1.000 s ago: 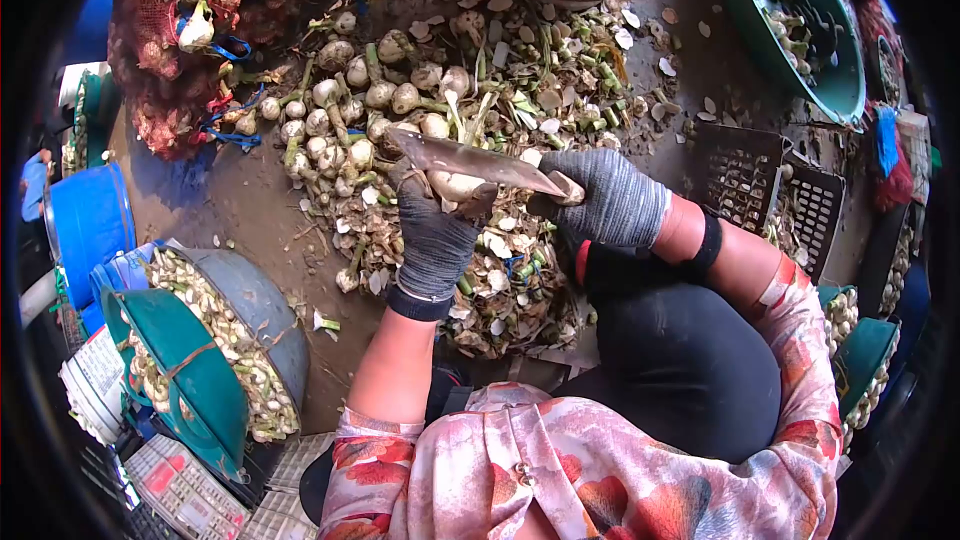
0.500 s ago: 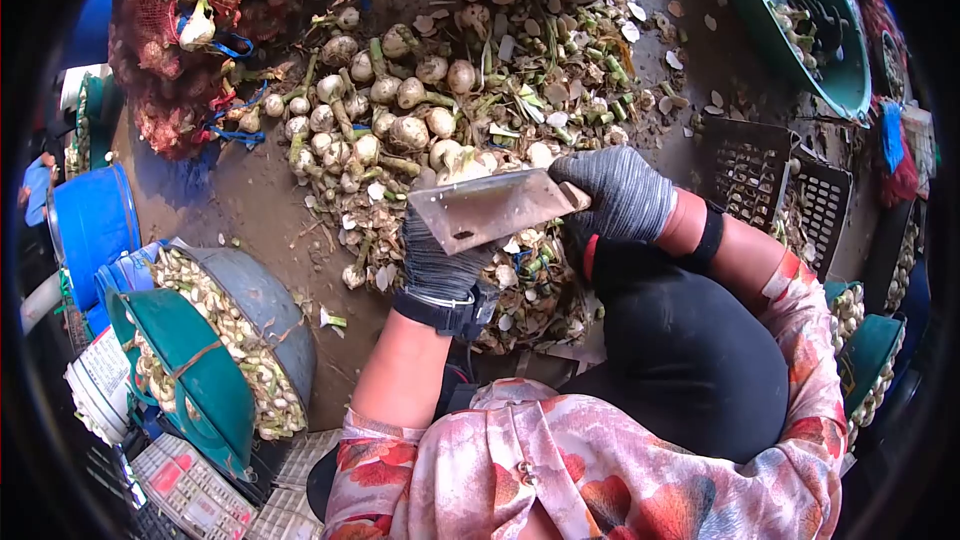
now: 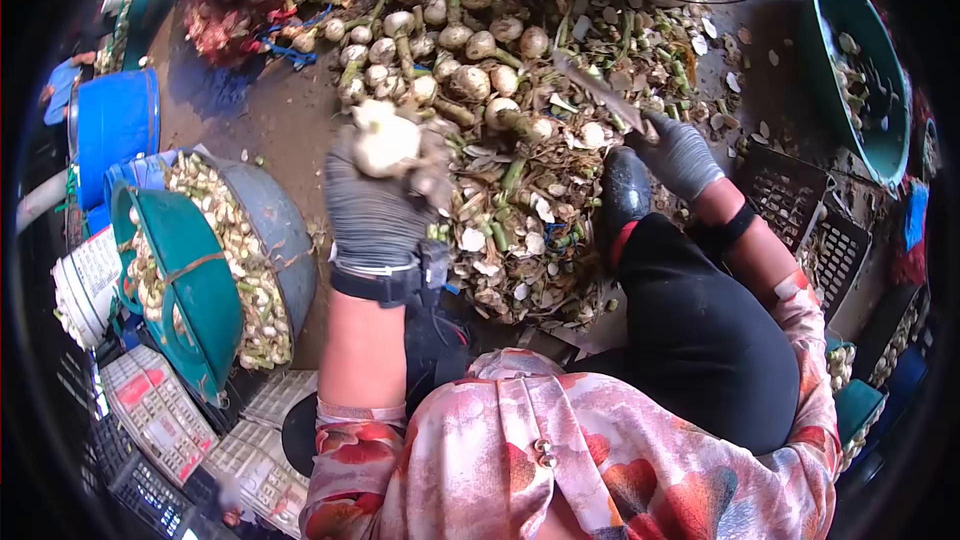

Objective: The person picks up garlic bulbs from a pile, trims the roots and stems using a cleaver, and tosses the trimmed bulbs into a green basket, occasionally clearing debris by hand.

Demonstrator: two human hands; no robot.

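Evidently, we see the left hand's (image 3: pixel 375 215) grip clamped on a bulb (image 3: pixel 388 148), raised left of the scraps (image 3: pixel 520 270), though blur obscures its fingers. Well apart, the right hand (image 3: pixel 685 160) is wrapped round a knife (image 3: pixel 602 93), probably keeping the blade clear of the bulb.

Ribbed grey gloves (image 3: pixel 370 220), darker toward the fingers (image 3: pixel 432 180). Behind the left fingers, a black band (image 3: pixel 360 286) with a small boxy block (image 3: pixel 433 265); behind the right fingers, a second black band (image 3: pixel 738 226). Farther back from the fingers, a pink shirt (image 3: pixel 465 450) with red and orange blooms (image 3: pixel 630 487) and round buttons (image 3: pixel 543 447). Nearer the right fingers, black trousers (image 3: pixel 705 330), a red sock (image 3: pixel 622 240) and a dark, glossy shoe (image 3: pixel 627 187).
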